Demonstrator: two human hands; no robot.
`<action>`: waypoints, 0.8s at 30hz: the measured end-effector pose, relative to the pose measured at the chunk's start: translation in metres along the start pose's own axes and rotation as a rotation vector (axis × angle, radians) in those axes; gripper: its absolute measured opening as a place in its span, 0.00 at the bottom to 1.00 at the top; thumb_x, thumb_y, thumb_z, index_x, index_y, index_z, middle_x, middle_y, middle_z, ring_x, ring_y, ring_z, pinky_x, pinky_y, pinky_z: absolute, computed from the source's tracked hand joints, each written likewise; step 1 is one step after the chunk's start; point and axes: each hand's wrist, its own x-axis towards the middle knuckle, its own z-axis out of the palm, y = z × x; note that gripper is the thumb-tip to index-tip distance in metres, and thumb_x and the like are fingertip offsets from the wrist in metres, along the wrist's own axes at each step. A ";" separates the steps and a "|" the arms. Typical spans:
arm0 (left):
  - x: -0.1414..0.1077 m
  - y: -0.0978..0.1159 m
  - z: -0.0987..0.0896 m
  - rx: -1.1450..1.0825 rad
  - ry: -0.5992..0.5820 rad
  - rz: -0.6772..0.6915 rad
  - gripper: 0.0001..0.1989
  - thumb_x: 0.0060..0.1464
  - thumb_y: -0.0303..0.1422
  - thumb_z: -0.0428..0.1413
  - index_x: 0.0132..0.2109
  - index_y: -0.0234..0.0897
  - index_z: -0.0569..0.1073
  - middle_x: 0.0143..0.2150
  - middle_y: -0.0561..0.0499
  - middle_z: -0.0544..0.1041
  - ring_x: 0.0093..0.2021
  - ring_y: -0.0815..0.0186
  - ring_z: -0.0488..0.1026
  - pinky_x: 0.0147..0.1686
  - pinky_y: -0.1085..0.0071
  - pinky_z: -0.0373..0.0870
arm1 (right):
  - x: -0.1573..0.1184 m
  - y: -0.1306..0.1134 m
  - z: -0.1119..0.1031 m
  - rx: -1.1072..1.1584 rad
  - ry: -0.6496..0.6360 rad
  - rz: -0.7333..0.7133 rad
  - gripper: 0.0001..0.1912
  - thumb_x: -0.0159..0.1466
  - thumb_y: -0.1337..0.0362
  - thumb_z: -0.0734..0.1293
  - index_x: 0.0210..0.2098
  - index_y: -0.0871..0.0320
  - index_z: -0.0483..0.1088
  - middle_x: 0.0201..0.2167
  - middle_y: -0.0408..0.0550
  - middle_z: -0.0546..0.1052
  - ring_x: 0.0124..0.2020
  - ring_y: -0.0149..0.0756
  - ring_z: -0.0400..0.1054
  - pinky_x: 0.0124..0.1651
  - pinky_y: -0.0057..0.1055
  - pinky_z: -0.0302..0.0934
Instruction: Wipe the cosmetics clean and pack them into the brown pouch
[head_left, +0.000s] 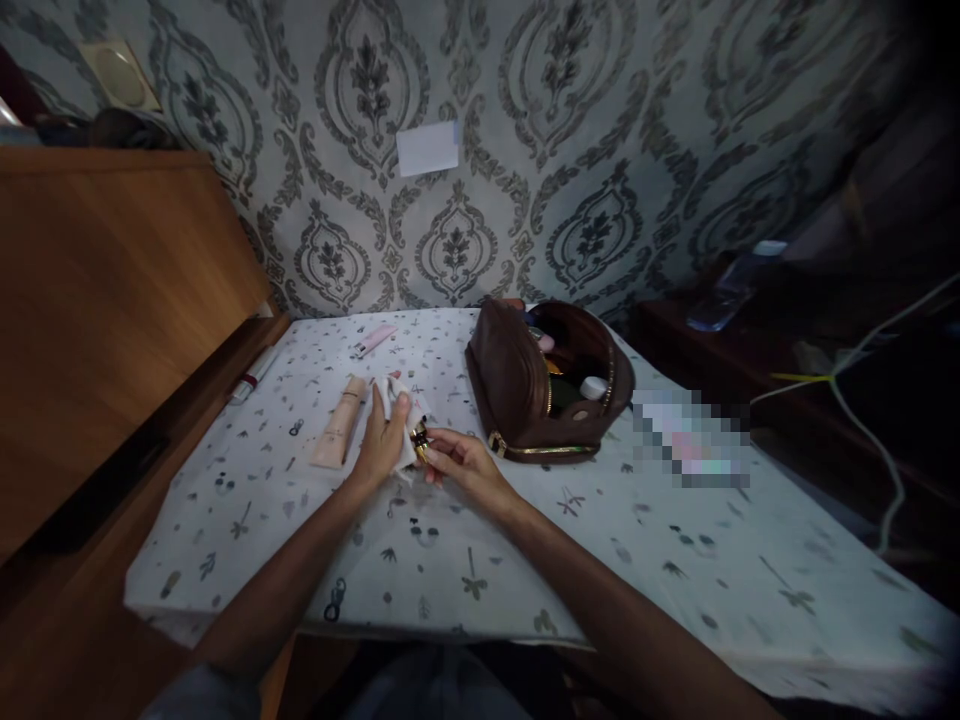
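In my left hand is a crumpled white cloth, the fingers closed around it. My right hand pinches a small item with a shiny gold and dark surface, held against the cloth; its kind is hard to make out. Just left of my hands lies a beige squeeze tube. Behind them rests a smaller pink tube. To the right stands a brown zippered toiletry bag, unzipped, with a white-capped container and other items inside.
A patterned white tablecloth covers the table. At its left edge lies a slim whitish object with a dark red band, beside a wooden cabinet. On the right are a pixelated flat object, a clear bottle and a white cable.
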 end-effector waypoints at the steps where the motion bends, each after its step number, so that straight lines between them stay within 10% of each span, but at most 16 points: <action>1: -0.001 0.000 -0.001 0.032 -0.026 0.043 0.37 0.60 0.60 0.43 0.63 0.37 0.62 0.41 0.47 0.74 0.39 0.61 0.72 0.42 0.68 0.69 | -0.001 -0.001 0.001 0.001 -0.001 0.001 0.22 0.56 0.51 0.75 0.44 0.58 0.75 0.28 0.44 0.77 0.23 0.28 0.67 0.26 0.26 0.59; 15: -0.017 -0.003 0.012 0.065 -0.217 0.150 0.28 0.64 0.44 0.49 0.65 0.35 0.55 0.44 0.47 0.72 0.43 0.63 0.71 0.49 0.65 0.67 | -0.005 -0.020 0.003 0.257 0.071 0.074 0.21 0.52 0.50 0.77 0.35 0.59 0.75 0.25 0.42 0.71 0.21 0.24 0.55 0.21 0.24 0.45; 24: -0.005 0.001 0.001 -0.029 -0.008 0.106 0.16 0.62 0.47 0.49 0.35 0.39 0.66 0.30 0.53 0.68 0.32 0.65 0.67 0.36 0.70 0.66 | -0.006 -0.019 0.007 0.345 -0.014 0.212 0.21 0.51 0.51 0.77 0.30 0.60 0.71 0.25 0.41 0.71 0.20 0.22 0.54 0.21 0.24 0.43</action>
